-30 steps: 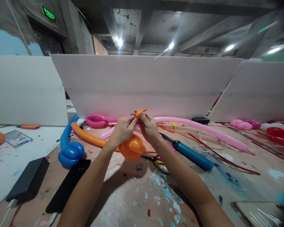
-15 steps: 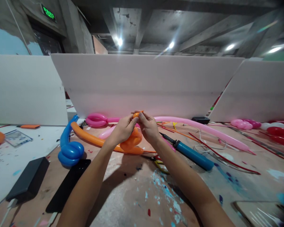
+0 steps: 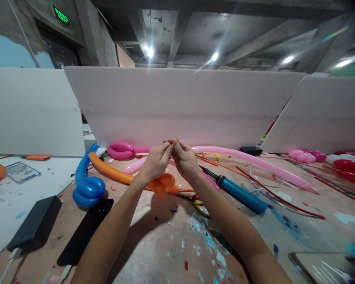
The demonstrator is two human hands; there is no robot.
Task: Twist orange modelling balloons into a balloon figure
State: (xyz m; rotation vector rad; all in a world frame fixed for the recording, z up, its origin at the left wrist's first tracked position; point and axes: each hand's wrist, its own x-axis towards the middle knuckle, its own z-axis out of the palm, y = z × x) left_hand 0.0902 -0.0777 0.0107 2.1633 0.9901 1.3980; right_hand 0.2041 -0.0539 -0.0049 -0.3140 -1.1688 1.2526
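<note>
1. At the far left, a black power bank (image 3: 35, 227) and a black phone (image 3: 85, 232) lie near the desk's (image 3: 165, 252) front edge. Both are well apart from the hands, so the room there is taken only low down.
2. A blue balloon (image 3: 87, 185) with a twisted knot sits beside them, touching the long tail of the orange balloon (image 3: 162, 184).
3. The left hand (image 3: 154, 161) is closed, its fingertips pinching the small orange end of this balloon at the top. A second ago a round orange nub stood out clearly above the fingers; now only a thin sliver shows between both hands.
4. The folded orange bubbles below the wrists also look smaller and lower than before. My judgement is that the end is being tucked or twisted tight, so the shaping at this point is nearly finished.
5. The right hand (image 3: 185, 159) is closed too and meets the left one fingertip to fingertip on the same orange end.
6. Behind the hands, a pink balloon (image 3: 254, 161) runs along the white partition (image 3: 180, 106), which limits movement forward.
7. To the right, a blue pump (image 3: 239, 194), scissors (image 3: 199, 203) and loose red strings (image 3: 284, 199) lie near the right forearm. Open desk remains mostly in front, toward the person.
</note>
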